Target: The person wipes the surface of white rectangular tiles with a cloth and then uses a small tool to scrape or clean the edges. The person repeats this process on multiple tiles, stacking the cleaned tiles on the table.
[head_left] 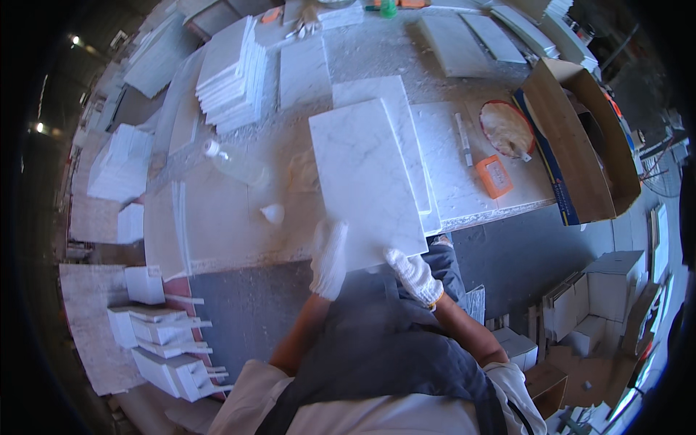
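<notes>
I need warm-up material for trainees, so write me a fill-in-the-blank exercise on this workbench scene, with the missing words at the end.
1. The left hand and right hand both wear gloves coloured ____.
2. Seen by the wearer, the clear bottle lies to the ____ of the veined slab nearest the hands.
3. The small block near the red-rimmed dish is coloured ____.
4. The open cardboard box stands to the ____ of the dish.

Missing words: white; left; orange; right.

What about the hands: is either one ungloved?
No, the left hand and the right hand both wear white gloves.
</notes>
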`<state>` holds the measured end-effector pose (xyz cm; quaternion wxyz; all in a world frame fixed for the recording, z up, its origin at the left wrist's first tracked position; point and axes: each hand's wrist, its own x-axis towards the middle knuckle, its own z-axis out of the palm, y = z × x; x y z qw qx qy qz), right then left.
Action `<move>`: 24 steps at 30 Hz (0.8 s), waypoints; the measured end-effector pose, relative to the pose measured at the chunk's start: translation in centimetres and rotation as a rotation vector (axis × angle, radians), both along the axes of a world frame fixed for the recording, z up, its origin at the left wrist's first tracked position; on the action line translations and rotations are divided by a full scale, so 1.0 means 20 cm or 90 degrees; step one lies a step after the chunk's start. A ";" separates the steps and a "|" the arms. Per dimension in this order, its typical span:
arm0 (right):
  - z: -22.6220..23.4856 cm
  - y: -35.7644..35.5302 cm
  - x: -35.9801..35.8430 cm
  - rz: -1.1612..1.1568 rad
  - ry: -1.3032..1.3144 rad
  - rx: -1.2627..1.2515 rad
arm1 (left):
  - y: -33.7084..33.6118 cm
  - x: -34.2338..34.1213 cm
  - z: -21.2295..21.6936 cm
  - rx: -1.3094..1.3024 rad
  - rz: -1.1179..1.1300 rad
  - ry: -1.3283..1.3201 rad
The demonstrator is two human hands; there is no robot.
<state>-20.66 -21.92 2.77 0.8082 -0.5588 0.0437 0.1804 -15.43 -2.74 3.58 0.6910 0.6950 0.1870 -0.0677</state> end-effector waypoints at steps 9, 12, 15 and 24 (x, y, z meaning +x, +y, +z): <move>-0.10 0.00 -0.01 0.004 -0.127 -0.065 | 0.00 0.01 0.06 0.049 -0.053 -0.004; -0.15 -0.01 0.00 0.023 -0.302 -0.128 | 0.00 0.01 0.08 0.097 -0.065 0.006; -0.14 -0.01 0.01 0.009 -0.332 -0.135 | -0.02 0.01 0.10 0.090 -0.028 0.014; -0.03 0.01 -0.01 -0.029 0.025 -0.050 | 0.03 0.01 0.04 0.073 -0.060 0.033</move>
